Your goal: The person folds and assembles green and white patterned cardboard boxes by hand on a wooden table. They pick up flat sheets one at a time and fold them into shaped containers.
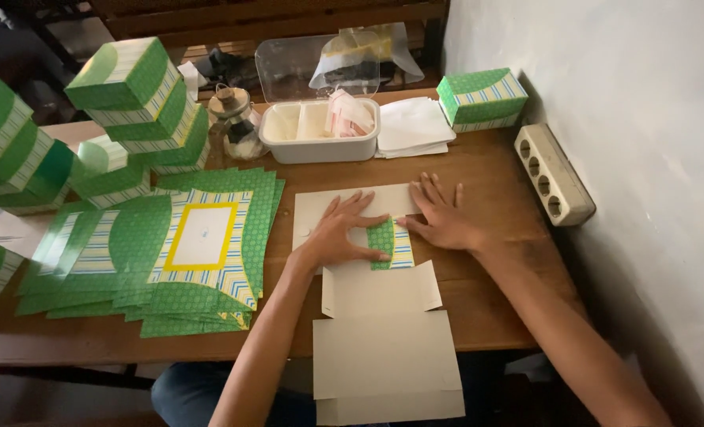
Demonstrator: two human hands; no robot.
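Grey card point(384, 324), an unfolded box blank lying plain side up, spans the table point(502, 308) from the centre to the 6 o'clock edge and overhangs it. A green-patterned flap point(389, 243) is folded over onto its middle. Left hand point(340, 236) lies flat with fingers spread, pressing the flap's left edge; it grips nothing. Right hand point(444, 215), also flat and spread, rests palm down on the card at the flap's 2 o'clock, thumb tip touching the flap; it holds nothing either.

Surroundings: at 9 o'clock of the hands, a fanned stack of flat blanks point(186, 253), printed side up in green with a yellow-framed white panel, lies just beside the card. At 10 o'clock, finished boxes point(142, 103) stand piled, more at the far left edge. At 12 o'clock sits a white tub point(285, 138) with a clear lid point(297, 67) propped behind it, and a small jar point(233, 119) to its left. White sheets point(411, 126) lie at 1 o'clock, one closed box point(481, 97) beyond them. A beige power strip point(554, 174) leans along the wall point(621, 119) at 3 o'clock, well apart from the right hand. Nothing lies between the hands and the card.
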